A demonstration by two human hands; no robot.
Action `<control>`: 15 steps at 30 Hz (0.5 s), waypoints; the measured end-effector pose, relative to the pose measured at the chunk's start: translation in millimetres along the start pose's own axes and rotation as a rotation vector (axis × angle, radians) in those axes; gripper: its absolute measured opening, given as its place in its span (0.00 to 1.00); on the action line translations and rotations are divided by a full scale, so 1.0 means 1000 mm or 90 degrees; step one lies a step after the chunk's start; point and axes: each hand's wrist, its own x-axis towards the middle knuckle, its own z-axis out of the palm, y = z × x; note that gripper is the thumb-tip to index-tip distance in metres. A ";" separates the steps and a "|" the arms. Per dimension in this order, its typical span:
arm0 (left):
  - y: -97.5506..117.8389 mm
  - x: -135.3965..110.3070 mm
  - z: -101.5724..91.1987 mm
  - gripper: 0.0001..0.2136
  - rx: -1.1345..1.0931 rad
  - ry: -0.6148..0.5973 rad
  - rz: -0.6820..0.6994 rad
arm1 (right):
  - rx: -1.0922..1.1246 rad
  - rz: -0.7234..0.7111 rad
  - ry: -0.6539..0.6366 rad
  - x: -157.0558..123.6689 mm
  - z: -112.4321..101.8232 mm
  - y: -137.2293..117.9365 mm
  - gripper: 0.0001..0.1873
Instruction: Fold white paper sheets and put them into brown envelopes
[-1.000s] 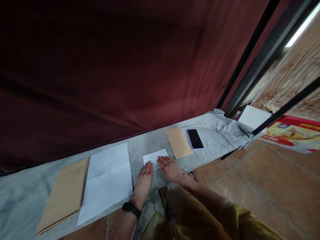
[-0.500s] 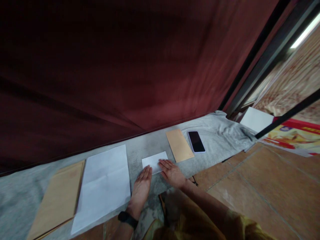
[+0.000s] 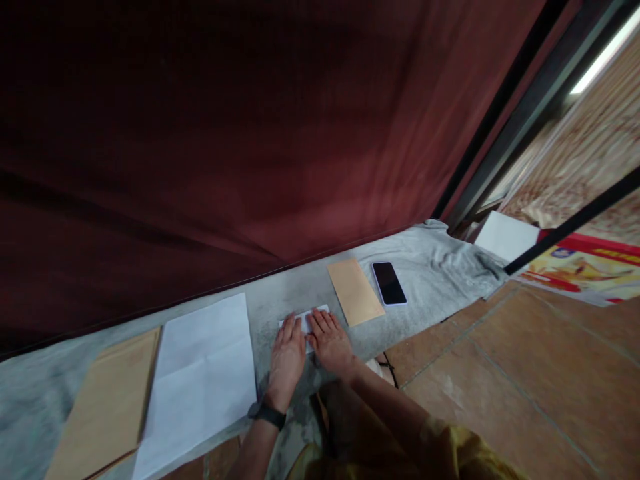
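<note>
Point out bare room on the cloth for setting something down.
The grey cloth is bare right of the phone, left of the large brown paper, and in the narrow strip between the white sheet and small paper. Crowded: left hand and right hand on that paper.

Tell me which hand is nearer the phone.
Right: the right hand lies left of the phone, with the small brown paper between them; the left hand is farther left.

Looks like a makeshift indoor corner; cannot tell whether in a home, shop or workshop. Has a dark red curtain (image 3: 300,147) filling the background, a narrow bench (image 3: 287,283) draped in grey cloth (image 3: 430,267), and a brown tiled floor (image 3: 500,360). Shows, at right, dark metal bars (image 3: 520,137), patterned fabric (image 3: 595,147) and a red-and-yellow printed carton (image 3: 590,270).
</note>
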 end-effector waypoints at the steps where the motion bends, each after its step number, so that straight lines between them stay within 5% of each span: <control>1: 0.001 0.001 0.008 0.22 0.002 0.010 -0.008 | -0.007 0.001 0.002 -0.002 0.002 0.001 0.27; 6: 0.001 -0.009 0.028 0.27 0.004 0.018 -0.066 | -0.041 0.016 0.013 -0.008 0.008 0.005 0.30; 15: 0.003 -0.030 0.016 0.32 0.039 0.029 -0.155 | -0.033 0.004 0.045 -0.010 0.012 0.008 0.31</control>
